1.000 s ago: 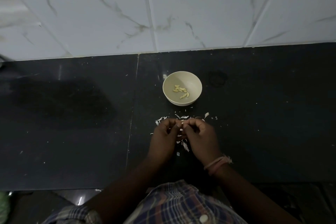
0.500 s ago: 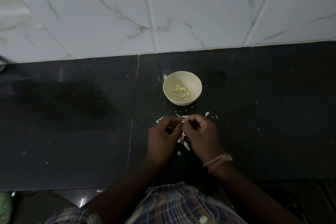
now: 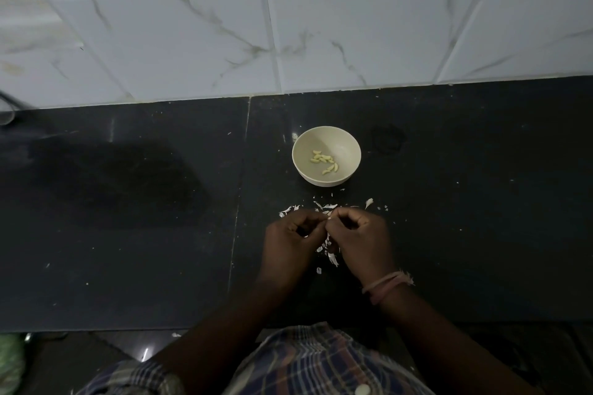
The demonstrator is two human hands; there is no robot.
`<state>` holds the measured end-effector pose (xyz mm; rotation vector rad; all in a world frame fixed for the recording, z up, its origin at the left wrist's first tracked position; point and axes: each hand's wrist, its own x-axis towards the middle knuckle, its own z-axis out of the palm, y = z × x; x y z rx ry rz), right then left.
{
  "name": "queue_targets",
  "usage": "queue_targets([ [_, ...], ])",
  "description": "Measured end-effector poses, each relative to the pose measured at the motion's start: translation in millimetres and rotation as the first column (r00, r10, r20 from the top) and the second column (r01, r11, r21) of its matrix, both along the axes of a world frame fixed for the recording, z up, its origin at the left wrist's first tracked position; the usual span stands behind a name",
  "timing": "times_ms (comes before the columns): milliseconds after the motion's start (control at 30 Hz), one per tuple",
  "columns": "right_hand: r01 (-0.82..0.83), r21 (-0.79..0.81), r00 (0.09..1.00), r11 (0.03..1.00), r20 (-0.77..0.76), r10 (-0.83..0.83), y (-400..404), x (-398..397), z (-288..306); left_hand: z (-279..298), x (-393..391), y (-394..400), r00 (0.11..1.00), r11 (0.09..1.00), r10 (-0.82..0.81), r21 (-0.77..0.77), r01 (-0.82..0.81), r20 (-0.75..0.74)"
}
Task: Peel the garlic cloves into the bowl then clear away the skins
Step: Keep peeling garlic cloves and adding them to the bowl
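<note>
1. Two hands are meeting fingertip to fingertip above the dark polished stone counter (image 3: 128, 234): your left hand (image 3: 288, 247) and right hand (image 3: 362, 242) are both curling tight, pinching something tiny between them, probably a garlic clove, though it is too small and shadowed to make out.
2. You are working just near of the small round cream bowl (image 3: 346, 141), which is sitting a little farther back on the counter, apart from your hands.
3. Peeled pale yellow garlic cloves (image 3: 324, 161) are lying in a loose cluster on the bowl's smooth floor; they look slim, curved and glossy.
4. Thin white papery garlic skins (image 3: 330, 255) are scattering under and around your fingers, some flakes reaching toward the bowl's near side.
5. Judging by the grip, you are mid-peel: be steadying the clove with one hand while the other is lifting the skin at its tip, so the brittle husk is coming off in strips rather than crumbs.
6. Try keeping the flakes in one heap, since they look light and drift-prone, and sweeping them off later will be easier.
</note>
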<state>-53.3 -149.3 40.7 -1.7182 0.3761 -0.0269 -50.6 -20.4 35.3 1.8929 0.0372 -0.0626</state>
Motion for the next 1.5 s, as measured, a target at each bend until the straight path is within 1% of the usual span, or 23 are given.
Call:
queue_targets([
  [200,-0.023,0.140,0.997,0.990,-0.071,0.034,-5.1,0.9,2.6,3.5,2.2,1.6,0.999,0.997,-0.028,-0.078,0.024,-0.039],
  [300,-0.001,0.198,0.996,0.980,-0.092,0.020,-6.1,3.9,0.1,2.9,4.9,1.6,0.997,0.989,-0.032,-0.147,0.021,-0.072],
  [333,0.011,0.212,0.996,0.977,-0.090,0.008,-5.4,5.0,-1.1,1.2,5.5,1.1,0.998,0.990,-0.016,-0.144,0.006,-0.068],
  [400,0.022,0.219,0.996,0.976,-0.088,-0.002,-3.3,6.1,-3.2,-1.1,6.4,-0.2,0.998,0.993,0.037,-0.109,-0.042,-0.046],
  [433,0.024,0.222,0.996,0.975,-0.088,-0.004,-2.2,6.2,-4.2,-0.6,6.7,-1.3,0.998,0.991,0.053,-0.120,-0.058,-0.045],
  [500,0.028,0.240,0.996,0.970,-0.087,-0.007,-1.9,6.5,-5.1,1.3,6.2,-4.0,0.997,0.981,0.045,-0.185,-0.055,-0.060],
  [633,0.016,0.248,0.996,0.969,-0.086,0.006,-2.1,7.9,-3.9,6.5,4.7,-7.7,0.997,0.969,0.022,-0.243,-0.038,-0.069],
  [867,0.020,0.279,0.993,0.960,-0.114,0.012,-0.7,9.0,-5.0,3.9,6.8,-7.6,0.989,0.931,0.027,-0.357,-0.078,-0.146],
  [900,0.024,0.280,0.993,0.960,-0.122,0.011,0.0,9.3,-4.8,1.6,7.0,-8.4,0.983,0.908,0.028,-0.408,-0.101,-0.180],
  [933,0.024,0.281,0.991,0.959,-0.130,0.014,0.9,9.6,-4.5,-0.5,7.8,-9.8,0.972,0.864,0.027,-0.483,-0.141,-0.235],
  [967,0.021,0.284,0.990,0.959,-0.142,0.020,1.8,9.7,-4.5,-2.7,8.6,-10.9,0.952,0.796,0.016,-0.573,-0.198,-0.306],
  [1000,0.021,0.292,0.988,0.956,-0.153,0.025,3.0,9.6,-4.6,-4.1,9.5,-12.1,0.926,0.708,-0.011,-0.656,-0.260,-0.378],
  [1033,0.026,0.299,0.986,0.954,-0.164,0.024,3.8,9.2,-5.0,-5.4,9.7,-12.8,0.900,0.629,-0.046,-0.713,-0.310,-0.433],
  [1067,0.034,0.304,0.985,0.952,-0.170,0.019,4.4,9.0,-5.2,-6.3,10.5,-13.1,0.881,0.583,-0.073,-0.737,-0.342,-0.467],
  [1167,0.077,0.327,0.982,0.942,-0.186,-0.016,5.9,8.5,-6.7,-10.6,12.0,-11.6,0.851,0.540,-0.107,-0.749,-0.384,-0.514],
  [1267,0.101,0.341,0.979,0.935,-0.199,-0.033,5.0,5.7,-9.9,-12.8,15.0,-10.2,0.818,0.473,-0.099,-0.750,-0.463,-0.567],
  [1367,0.089,0.249,0.984,0.964,-0.173,-0.046,3.3,3.2,-10.9,-13.0,17.2,-6.9,0.798,0.474,-0.105,-0.735,-0.485,-0.594],
  [1500,0.115,0.044,0.989,0.992,-0.096,-0.110,1.3,5.0,-14.1,-14.8,19.8,0.3,0.781,0.506,-0.113,-0.712,-0.487,-0.614],
])
